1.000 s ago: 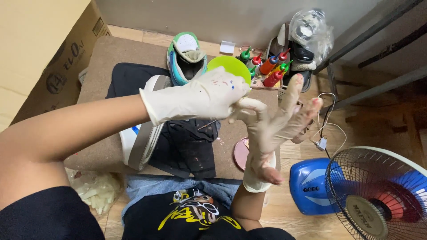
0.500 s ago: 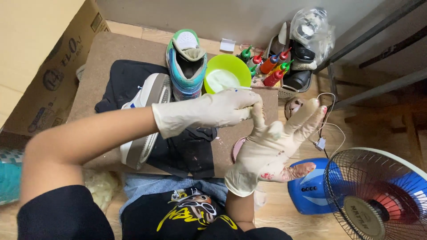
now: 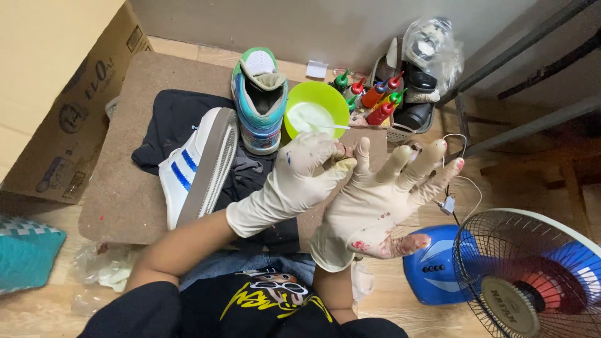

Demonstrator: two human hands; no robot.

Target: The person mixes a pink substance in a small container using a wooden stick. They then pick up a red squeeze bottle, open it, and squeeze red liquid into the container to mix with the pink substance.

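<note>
My left hand [image 3: 299, 177] wears a cream latex glove and pinches the fingertip of the glove on my right hand [image 3: 383, 200]. My right hand is held up, palm toward me, fingers spread, its glove loose and smeared with red near the thumb. Beyond my hands, a white sneaker with blue stripes [image 3: 199, 164] lies on its side on a dark cloth [image 3: 172, 122]. A teal and green sneaker [image 3: 259, 100] stands upright next to it. A lime green bowl [image 3: 316, 114] holds white liquid and a thin stick.
A brown mat [image 3: 128, 188] lies under the shoes. Several small coloured squeeze bottles [image 3: 374, 97] stand behind the bowl, beside dark shoes [image 3: 416, 94]. A cardboard box [image 3: 62, 94] is at left, a blue electric fan [image 3: 519, 275] at lower right, a white cable [image 3: 466, 188] near it.
My left hand has slid along the right glove from the palm to a fingertip. My right hand has dropped lower and spread its fingers wider inside the glove.
</note>
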